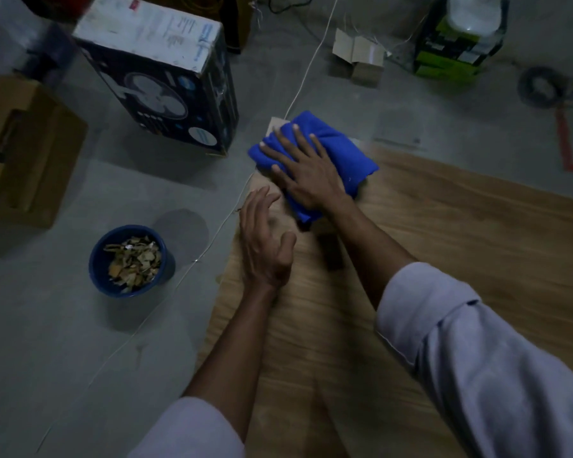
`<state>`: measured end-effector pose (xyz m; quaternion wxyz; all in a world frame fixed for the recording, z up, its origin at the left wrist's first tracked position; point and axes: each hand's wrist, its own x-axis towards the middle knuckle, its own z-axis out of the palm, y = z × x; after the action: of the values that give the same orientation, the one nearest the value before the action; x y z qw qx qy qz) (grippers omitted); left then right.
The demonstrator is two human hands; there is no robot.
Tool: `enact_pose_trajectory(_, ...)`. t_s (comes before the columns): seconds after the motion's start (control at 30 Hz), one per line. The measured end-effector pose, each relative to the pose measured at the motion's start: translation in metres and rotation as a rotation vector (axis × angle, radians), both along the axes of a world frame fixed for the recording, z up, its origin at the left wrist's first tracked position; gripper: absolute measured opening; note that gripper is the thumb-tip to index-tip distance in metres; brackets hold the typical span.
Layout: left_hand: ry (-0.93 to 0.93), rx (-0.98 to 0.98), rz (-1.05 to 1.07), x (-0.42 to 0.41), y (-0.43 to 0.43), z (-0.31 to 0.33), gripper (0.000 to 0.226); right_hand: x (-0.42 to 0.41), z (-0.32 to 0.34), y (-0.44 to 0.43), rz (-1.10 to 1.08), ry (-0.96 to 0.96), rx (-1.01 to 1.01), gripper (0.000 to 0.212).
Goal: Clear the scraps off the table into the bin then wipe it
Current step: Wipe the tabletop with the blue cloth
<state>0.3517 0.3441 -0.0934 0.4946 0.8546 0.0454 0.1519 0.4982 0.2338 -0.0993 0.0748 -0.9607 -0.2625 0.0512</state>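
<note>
Head view: right hand [306, 173] lies flat with fingers spread on a folded blue cloth [325, 150], pressing it down at the far left corner of the wooden table [444, 226]. Left hand [265, 239] hangs over the table's left edge, fingers loosely curved, holding nothing. Off that edge, on the floor, stands a blue bin [100, 259] with scraps [133, 262] inside.

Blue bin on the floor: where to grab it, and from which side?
I'd pinch the rim of the bin from above, at the edge nearest the table. It stands upright and open; scraps lie low inside, leaving the rim bare.
</note>
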Motion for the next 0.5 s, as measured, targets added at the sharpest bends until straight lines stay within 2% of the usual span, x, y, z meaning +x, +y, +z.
enact_pose_trajectory(0.13, -0.020, -0.075, 0.082, -0.011, 0.005, 0.002, 0.064, -0.037, 0.000, 0.008, 0.197, 0.030, 0.036, 0.059)
enact_pose_trajectory(0.27, 0.077, 0.114, -0.121, -0.036, 0.017, -0.002, 0.076, -0.095, -0.004, 0.018, 0.278, 0.006, 0.070, 0.061)
enact_pose_trajectory(0.33, 0.107, 0.118, -0.153, -0.061, 0.023, 0.006, 0.076, -0.124, 0.001, 0.025, 0.274, 0.060, 0.156, 0.061)
enact_pose_trajectory(0.43, 0.022, 0.054, -0.078, -0.108, 0.033, 0.030, 0.067, -0.162, 0.022, 0.033, 0.084, 0.294, 0.535, 0.060)
enact_pose_trajectory(0.5, -0.057, 0.061, 0.005, -0.139, 0.041, 0.038, 0.063, -0.177, 0.047, 0.026, -0.032, 0.254, 0.787, 0.046)
